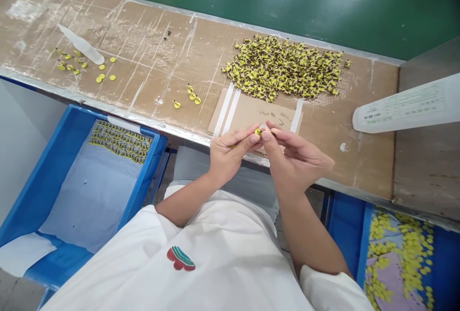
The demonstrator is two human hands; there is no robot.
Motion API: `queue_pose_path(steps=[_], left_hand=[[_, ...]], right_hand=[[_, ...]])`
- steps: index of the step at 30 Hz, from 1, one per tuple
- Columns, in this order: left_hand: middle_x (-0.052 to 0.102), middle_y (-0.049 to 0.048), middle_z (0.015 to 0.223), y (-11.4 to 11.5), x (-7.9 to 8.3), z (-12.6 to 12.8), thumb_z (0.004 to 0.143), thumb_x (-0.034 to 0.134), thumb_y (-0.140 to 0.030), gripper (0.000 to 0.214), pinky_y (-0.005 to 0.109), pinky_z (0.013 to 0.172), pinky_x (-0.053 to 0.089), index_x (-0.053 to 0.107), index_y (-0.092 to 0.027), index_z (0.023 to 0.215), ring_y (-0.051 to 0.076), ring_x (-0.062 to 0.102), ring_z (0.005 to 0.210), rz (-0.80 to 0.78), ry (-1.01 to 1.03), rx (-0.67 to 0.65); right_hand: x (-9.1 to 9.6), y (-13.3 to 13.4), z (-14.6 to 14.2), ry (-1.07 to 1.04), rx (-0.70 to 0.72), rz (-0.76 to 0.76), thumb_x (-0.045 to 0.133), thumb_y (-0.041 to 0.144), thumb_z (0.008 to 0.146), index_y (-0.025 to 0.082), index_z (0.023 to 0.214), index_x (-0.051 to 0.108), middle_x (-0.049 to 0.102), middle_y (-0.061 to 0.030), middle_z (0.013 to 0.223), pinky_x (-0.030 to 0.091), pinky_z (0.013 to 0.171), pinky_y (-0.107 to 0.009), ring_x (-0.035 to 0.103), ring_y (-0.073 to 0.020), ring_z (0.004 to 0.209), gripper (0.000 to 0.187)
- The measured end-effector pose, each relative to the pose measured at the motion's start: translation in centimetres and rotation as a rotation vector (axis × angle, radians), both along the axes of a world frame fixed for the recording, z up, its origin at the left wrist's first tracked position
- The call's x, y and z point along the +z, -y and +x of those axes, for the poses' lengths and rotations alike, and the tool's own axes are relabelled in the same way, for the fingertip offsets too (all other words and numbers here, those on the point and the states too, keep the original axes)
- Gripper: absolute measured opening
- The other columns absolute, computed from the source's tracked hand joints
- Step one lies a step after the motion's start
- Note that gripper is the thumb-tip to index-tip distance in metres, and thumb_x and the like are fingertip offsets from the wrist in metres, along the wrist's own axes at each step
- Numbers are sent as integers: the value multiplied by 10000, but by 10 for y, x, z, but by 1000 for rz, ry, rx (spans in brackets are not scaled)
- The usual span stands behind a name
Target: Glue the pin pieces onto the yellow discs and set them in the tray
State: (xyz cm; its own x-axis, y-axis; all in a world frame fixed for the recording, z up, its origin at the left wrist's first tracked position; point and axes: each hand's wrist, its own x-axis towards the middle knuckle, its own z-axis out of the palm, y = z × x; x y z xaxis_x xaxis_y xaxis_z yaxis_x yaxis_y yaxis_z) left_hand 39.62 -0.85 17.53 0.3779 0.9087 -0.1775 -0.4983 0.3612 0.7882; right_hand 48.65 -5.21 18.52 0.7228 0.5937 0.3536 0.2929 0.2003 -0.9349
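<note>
My left hand (pixel 230 150) and my right hand (pixel 294 155) meet at the front edge of the workbench (pixel 151 57), fingertips pinched together on one small yellow part (pixel 258 132). The left hand's fingers are curled and something yellow shows inside them too. Under the hands lies a small cardboard pad (pixel 247 112) with white tape strips. Behind it a large heap of yellow and dark parts (pixel 283 66) covers the bench.
Loose yellow parts lie at the left (pixel 77 64) and middle (pixel 192 94) of the bench, beside a clear plastic bottle (pixel 81 45). A blue tray (pixel 53 167) with rows of parts sits lower left. Another blue bin (pixel 398 253) of yellow discs sits lower right. A white paper roll (pixel 406 105) lies at right.
</note>
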Motion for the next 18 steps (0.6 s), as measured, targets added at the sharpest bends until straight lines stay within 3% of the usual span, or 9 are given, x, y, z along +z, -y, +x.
queue_pose_path(steps=[5,13,18], left_hand=[[747,34,965,4,9,-1,723,855,-387,295,387,942,631,818,-257,986,216,729,994,41,-27,76],[730,24,994,7,17,-6,809,788,-339,247,340,931,633,799,-296,1052,184,717,994,170,-67,63],[761,37,1082,3,16,-9,794,802,-357,266,370,958,623,802,-285,1049,218,723,1051,101,-43,36]], right_hand=[[-5,-6,-5,-82,4,101,834,188,761,217,878,774,793,-15,888,664,867,-400,778,-218,844,135],[-1,-9,-10,-91,-27,145,838,198,758,213,859,765,794,-9,878,675,825,-355,780,-203,810,126],[2,-11,-12,-81,-26,108,838,233,760,203,847,759,794,-20,871,682,801,-351,780,-210,804,121]])
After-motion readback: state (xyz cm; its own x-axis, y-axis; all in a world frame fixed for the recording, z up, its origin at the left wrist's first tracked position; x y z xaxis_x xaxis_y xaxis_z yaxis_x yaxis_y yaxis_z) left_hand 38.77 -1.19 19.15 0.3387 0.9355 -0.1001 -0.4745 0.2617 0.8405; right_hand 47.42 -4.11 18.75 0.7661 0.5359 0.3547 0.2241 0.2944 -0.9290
